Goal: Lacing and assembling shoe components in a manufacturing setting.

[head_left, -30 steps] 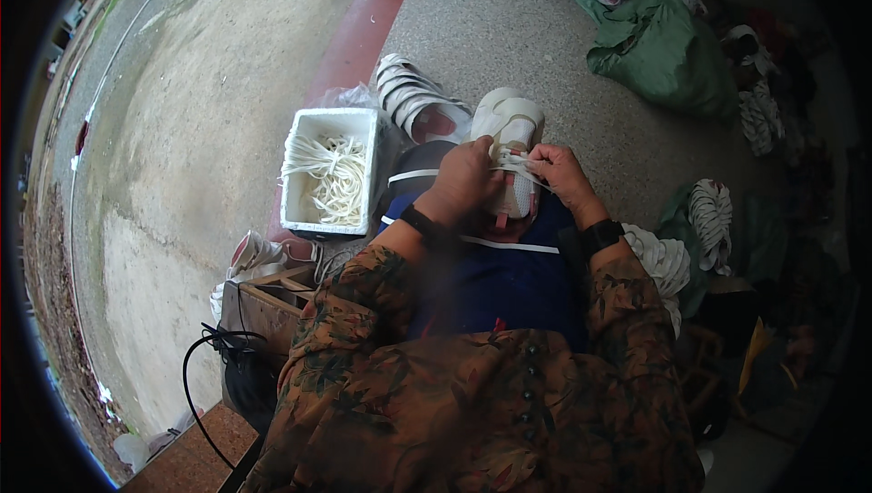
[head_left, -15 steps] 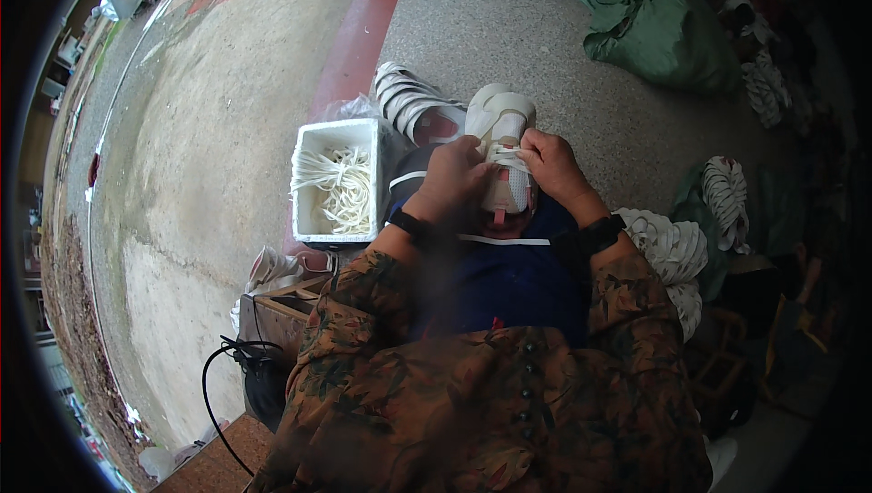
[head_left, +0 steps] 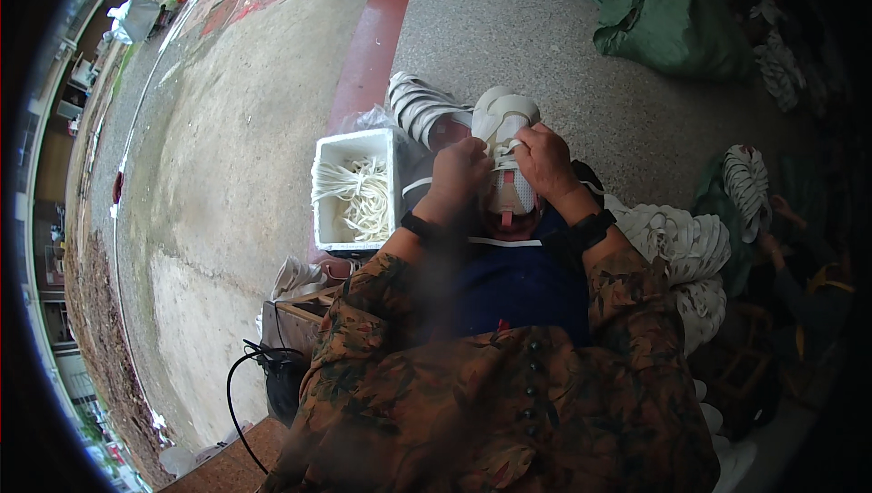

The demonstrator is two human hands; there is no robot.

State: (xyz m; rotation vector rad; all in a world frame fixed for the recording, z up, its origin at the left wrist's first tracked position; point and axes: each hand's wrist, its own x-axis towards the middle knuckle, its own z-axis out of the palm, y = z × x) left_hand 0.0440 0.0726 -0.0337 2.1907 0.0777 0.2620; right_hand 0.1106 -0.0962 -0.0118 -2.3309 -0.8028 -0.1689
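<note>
A white sneaker (head_left: pixel 516 192) with pink trim rests on my lap, its heel toward me and its toe pointing away. White shoelace (head_left: pixel 505 153) crosses its tongue. My left hand (head_left: pixel 459 172) is closed at the shoe's left side, fingers pinched at the lace. On the other side, my right hand (head_left: pixel 547 162) pinches a loop of the lace between thumb and fingers. A second pale shoe's sole and toe (head_left: pixel 491 104) show just beyond this one. My fingertips partly hide the lacing.
Left of my knees stands a white foam box (head_left: pixel 318 211) of white laces. Behind it lies a row of nested shoes (head_left: pixel 420 104). Stacked white shoes (head_left: pixel 677 243) lie at my right. Farther right, another person's hands (head_left: pixel 774 230) are by a shoe bundle (head_left: pixel 747 186). A green sack (head_left: pixel 677 25) sits beyond.
My right hand has drawn slightly inward over the shoe, and a lace loop now shows at its fingers. The view has shifted a little. Another person's hands now show by the bundle at right.
</note>
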